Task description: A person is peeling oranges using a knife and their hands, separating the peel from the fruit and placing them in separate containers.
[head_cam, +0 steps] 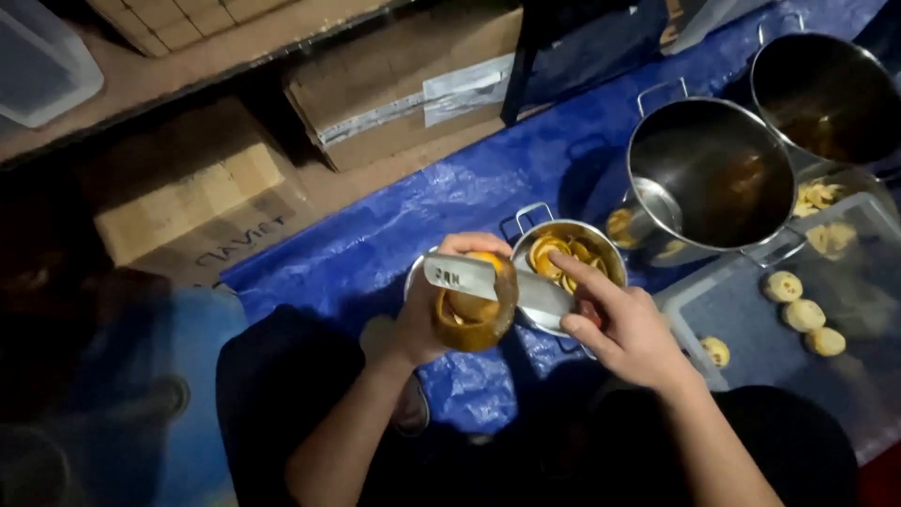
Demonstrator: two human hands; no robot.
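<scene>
**Peeling fruit over a blue tarp**

Underneath everything: a crinkled, glossy blue plastic tarp [450,202] spread over the floor. Behind it, matte brown cardboard boxes [404,80], one sealed with pale tape, rough-edged and rectangular. At right, two big round steel pots [713,178], smooth and dull-shining, wire handles at the rims; they lie tipped toward the camera. Beside them, a clear plastic tray [751,319], flat and rectangular, carrying several small, pale, rounded peeled pieces [804,314].

Centre, a small steel bowl [610,258] with looped handles, heaped with curled orange-yellow peels [554,258].

Left hand [427,314] wrapped around a round orange fruit [474,305], just beside the small bowl and above the tarp; a ribbon of peel hangs curved off its side. Right hand [629,329] closed on the handle end of a broad flat metal knife [488,279], forefinger stretched along the blade, which lies across the fruit's top. Blade grey, smooth, rectangular.
</scene>
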